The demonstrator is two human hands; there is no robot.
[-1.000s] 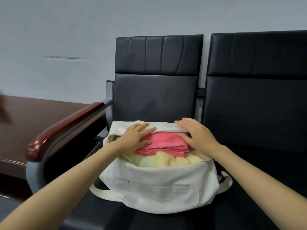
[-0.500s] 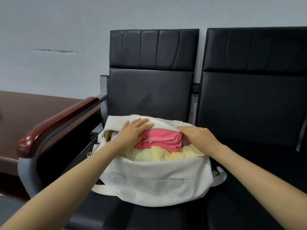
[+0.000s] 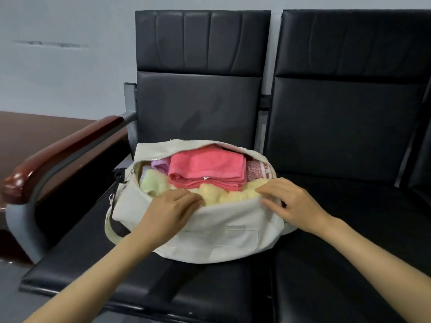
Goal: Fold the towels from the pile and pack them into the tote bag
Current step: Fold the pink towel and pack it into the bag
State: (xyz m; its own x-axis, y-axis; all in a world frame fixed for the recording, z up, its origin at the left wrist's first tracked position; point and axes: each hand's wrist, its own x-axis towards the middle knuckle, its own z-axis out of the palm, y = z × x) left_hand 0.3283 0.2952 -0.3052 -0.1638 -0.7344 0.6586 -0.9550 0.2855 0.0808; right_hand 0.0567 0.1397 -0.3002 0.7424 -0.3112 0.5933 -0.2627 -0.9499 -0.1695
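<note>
The tote bag [image 3: 221, 234] sits toward the back edge of the left seat [image 3: 163, 287], with its right end at the edge shared with the second seat [image 3: 349, 229]. It is stuffed above its rim. I judge the main risk is that hauling the near rim up to close the mouth drags the pink towel [image 3: 207, 169] out of its fold. The zip [image 3: 163, 157] could also snag the fluffy yellow towel [image 3: 224, 194] bulging at the front. A hard tug might slide the soft bag toward the seat's front edge.

The left grip [image 3: 172, 206] curls over the near rim, and the right grip [image 3: 289, 201] pinches that rim between thumb and fingers.

Counted:
- two seats
- one bag
- five towels showing: pink, yellow, green towel [image 3: 151, 184], lilac towel [image 3: 161, 164] and patterned towel [image 3: 255, 170]

Others may lie hidden beneath.
</note>
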